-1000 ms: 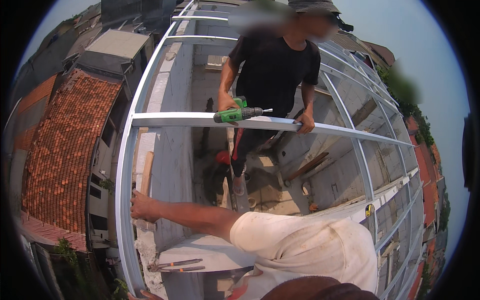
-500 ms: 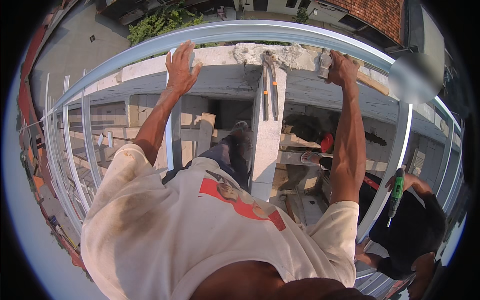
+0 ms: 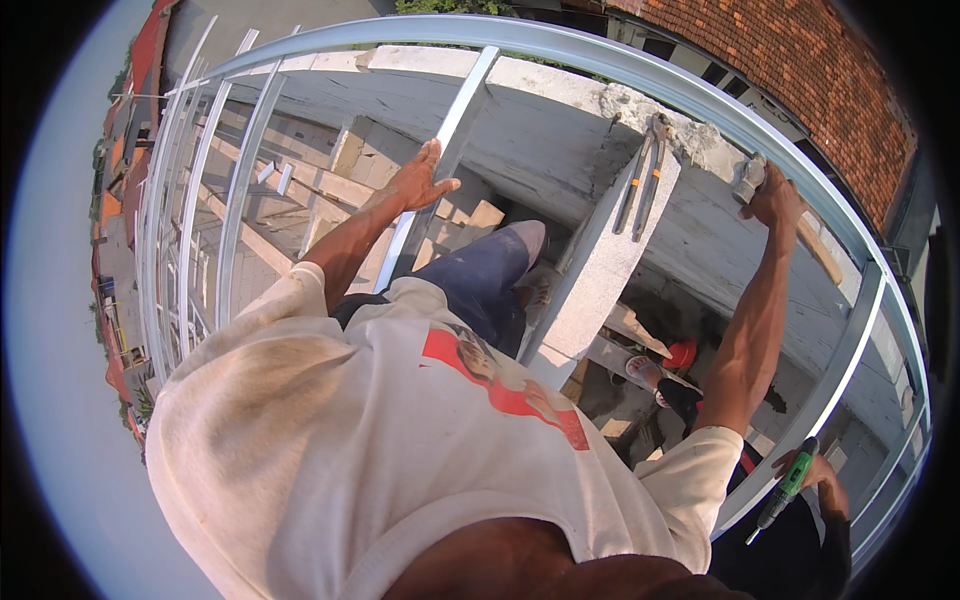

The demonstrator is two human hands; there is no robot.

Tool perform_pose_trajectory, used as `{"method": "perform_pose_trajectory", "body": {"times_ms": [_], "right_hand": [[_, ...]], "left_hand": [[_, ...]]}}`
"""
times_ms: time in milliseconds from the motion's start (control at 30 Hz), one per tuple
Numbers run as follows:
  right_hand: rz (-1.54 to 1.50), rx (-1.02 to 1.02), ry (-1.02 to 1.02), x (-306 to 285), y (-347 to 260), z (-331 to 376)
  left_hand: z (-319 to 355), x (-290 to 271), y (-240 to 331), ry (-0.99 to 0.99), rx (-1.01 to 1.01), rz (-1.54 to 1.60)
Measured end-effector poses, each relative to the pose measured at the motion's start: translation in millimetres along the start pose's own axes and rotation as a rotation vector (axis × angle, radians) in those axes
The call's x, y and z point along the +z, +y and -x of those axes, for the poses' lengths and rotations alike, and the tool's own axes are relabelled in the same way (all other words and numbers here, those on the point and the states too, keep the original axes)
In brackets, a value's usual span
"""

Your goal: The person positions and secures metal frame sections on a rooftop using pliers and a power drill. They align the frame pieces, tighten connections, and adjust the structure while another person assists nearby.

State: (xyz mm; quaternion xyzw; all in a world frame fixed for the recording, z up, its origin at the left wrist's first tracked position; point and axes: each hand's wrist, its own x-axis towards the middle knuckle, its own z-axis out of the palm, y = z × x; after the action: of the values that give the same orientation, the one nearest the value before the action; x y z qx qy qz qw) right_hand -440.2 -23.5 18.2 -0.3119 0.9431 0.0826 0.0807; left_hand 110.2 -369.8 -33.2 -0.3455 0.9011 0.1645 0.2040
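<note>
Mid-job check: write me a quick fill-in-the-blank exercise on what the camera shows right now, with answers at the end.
1. The tool gripped by the right hand is a ____.
2. The left hand touches a bar made of ____.
3. The pincers have ____ bands on their handles.
4. The drill is black and ____.

Missing words: hammer; metal; orange; green.
</note>
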Motion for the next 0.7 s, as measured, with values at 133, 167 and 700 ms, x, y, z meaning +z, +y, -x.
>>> {"method": "perform_pose_trajectory", "body": {"times_ms": [133, 167, 700], "right_hand": [[-0.011, -0.011, 0.044, -2.4, -8.4, 5.6], [-0.018, -0.015, 0.050, -4.5, -12.1, 7.2], [0.001, -0.009, 0.047, -4.9, -7.7, 8.0]], "left_hand": [[-3.4, -3.0, -4.7, -0.060, -0.021, -0.035], [-1.4, -3.0, -4.6, -0.079, -0.068, -0.048], [-8.1, 34.0, 121.1, -0.437, -0.160, 1.059]]}}
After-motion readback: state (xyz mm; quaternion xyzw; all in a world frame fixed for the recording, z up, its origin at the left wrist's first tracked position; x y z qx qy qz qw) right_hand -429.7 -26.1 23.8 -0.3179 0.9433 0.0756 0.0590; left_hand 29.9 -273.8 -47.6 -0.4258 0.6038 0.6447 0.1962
